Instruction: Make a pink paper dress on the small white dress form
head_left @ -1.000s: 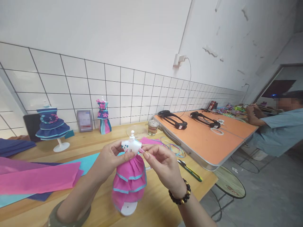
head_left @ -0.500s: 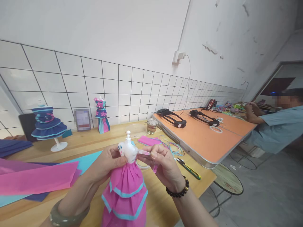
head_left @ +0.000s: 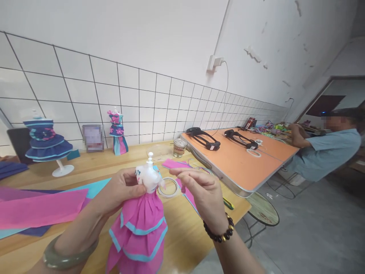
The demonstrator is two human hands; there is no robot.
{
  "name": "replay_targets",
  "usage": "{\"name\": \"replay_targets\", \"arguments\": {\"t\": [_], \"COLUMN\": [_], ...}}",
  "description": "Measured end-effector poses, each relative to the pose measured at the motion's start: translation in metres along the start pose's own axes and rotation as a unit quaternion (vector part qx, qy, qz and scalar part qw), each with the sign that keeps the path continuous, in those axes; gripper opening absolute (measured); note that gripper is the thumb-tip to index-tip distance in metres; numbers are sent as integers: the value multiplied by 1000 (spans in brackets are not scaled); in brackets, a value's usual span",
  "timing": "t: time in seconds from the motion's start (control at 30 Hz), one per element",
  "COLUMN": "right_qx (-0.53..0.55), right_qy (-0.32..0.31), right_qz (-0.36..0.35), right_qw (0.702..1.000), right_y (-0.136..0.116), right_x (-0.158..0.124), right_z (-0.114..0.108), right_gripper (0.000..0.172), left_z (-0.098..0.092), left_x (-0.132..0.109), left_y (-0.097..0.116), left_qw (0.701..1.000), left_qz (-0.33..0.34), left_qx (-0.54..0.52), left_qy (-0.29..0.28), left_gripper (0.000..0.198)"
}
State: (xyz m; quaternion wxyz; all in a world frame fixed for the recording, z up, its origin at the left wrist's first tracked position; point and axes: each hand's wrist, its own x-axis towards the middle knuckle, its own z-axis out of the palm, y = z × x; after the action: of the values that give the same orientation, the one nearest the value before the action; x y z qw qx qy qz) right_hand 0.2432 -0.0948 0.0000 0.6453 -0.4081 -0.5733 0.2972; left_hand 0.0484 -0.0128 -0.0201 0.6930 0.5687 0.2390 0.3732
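Observation:
A small white dress-form mannequin (head_left: pixel 150 176) stands in front of me, tilted slightly, wearing a tiered pink skirt (head_left: pixel 146 213) with light-blue edging. My left hand (head_left: pixel 122 188) is closed round its torso, thumb across the waist. Colored patches show on the bodice near those fingers. My right hand (head_left: pixel 203 192) is apart from the mannequin, to its right, fingers pinched together. A small pink piece (head_left: pixel 183 187) shows under its fingers; whether it is paper or cloth I cannot tell. A short pale strip (head_left: pixel 163 185) sticks out from the mannequin's right side.
A tape roll (head_left: pixel 168 188), pink sheets (head_left: pixel 42 207), a glass jar (head_left: pixel 179 147) and yellow-handled snips (head_left: pixel 228 203) lie around. Two dressed forms (head_left: pixel 48 139) stand at the back. Black headsets (head_left: pixel 203 139) rest on the orange table (head_left: pixel 251 171); a co-worker (head_left: pixel 327 148) sits beyond.
My right hand has let go of the pale strip at the mannequin's side and moved away to the right. The left hand keeps its hold. The whole view has shifted slightly.

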Motion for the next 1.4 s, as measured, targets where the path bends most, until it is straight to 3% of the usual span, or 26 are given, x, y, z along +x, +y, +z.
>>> {"name": "replay_targets", "arguments": {"t": [0.1,0.23,0.57,1.2,1.3,1.4], "right_qx": [-79,-195,-286,-275,-279,-282], "right_qy": [2,-26,-101,-67,-49,-2], "right_qz": [-95,-164,-246,-185,-174,-117], "right_qw": [992,967,921,941,943,952], "right_y": [-14,-16,-16,7,14,23], "right_x": [0,-2,2,23,30,36], "right_z": [3,8,7,18,13,4], "right_gripper": [24,13,13,15,18,26], "left_z": [1,3,0,-10,-15,-20], "left_x": [0,-1,-4,-3,-3,-1], "left_y": [2,4,2,-8,-11,-15], "left_qw": [999,997,996,991,981,966], "left_qz": [16,29,17,-9,27,81], "left_qx": [38,64,65,-31,-40,-53], "left_qy": [-3,-17,-54,-133,-186,-241], "left_gripper": [31,28,40,45,45,46]}}
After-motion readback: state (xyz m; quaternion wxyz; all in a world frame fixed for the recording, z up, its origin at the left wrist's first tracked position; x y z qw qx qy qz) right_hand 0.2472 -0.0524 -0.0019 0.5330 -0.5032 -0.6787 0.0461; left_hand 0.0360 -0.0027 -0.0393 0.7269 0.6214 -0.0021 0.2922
